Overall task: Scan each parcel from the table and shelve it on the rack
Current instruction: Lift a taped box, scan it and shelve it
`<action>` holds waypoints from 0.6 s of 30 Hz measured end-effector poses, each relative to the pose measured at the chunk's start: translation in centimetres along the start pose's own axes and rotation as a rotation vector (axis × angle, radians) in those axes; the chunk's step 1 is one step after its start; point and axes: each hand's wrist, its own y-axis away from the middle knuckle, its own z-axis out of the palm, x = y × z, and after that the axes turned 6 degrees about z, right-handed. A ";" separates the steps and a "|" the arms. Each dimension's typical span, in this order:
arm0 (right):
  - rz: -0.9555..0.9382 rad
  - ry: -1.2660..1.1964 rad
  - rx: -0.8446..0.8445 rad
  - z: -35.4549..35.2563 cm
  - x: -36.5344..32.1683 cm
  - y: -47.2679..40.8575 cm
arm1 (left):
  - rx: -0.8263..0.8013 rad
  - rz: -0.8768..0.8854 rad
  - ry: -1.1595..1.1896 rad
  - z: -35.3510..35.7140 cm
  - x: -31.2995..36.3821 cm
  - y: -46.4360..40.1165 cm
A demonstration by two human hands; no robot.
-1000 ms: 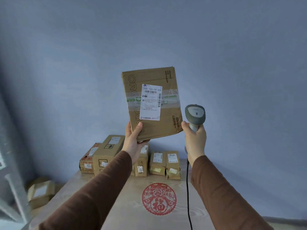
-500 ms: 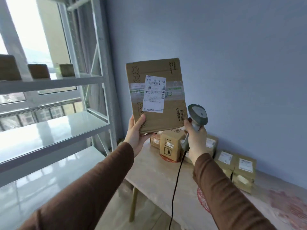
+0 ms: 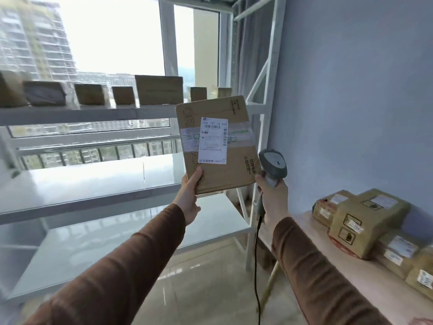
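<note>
My left hand (image 3: 190, 195) grips the lower left corner of a flat brown cardboard parcel (image 3: 236, 158), held upright with its white shipping label facing me. My right hand (image 3: 273, 198) holds a grey corded barcode scanner (image 3: 273, 164) just right of the parcel's lower edge. The white metal rack (image 3: 93, 188) fills the left half of the view. Several brown parcels (image 3: 159, 90) stand in a row on its upper shelf. The middle and lower shelves are bare. More labelled parcels (image 3: 365, 221) lie on the wooden table (image 3: 332, 261) at the right.
A large window with a railing is behind the rack. The blue wall (image 3: 351, 90) runs along the right, behind the table. Glossy tiled floor (image 3: 206, 289) lies between rack and table. The scanner's black cable (image 3: 257, 266) hangs down toward the floor.
My view has swung left from the table toward the rack, which now fills the left side. Both hands keep the same hold on parcel and scanner.
</note>
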 end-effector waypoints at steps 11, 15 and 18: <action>0.251 0.028 -0.228 28.1 11.9 9.7 | 0.220 0.084 -0.126 -30.9 8.7 3.3; 0.257 0.067 -0.317 36.5 14.8 12.0 | 0.316 0.097 -0.160 -39.7 11.2 3.5; 0.224 0.080 -0.395 42.3 17.0 13.1 | 0.442 0.110 -0.176 -45.5 13.0 2.9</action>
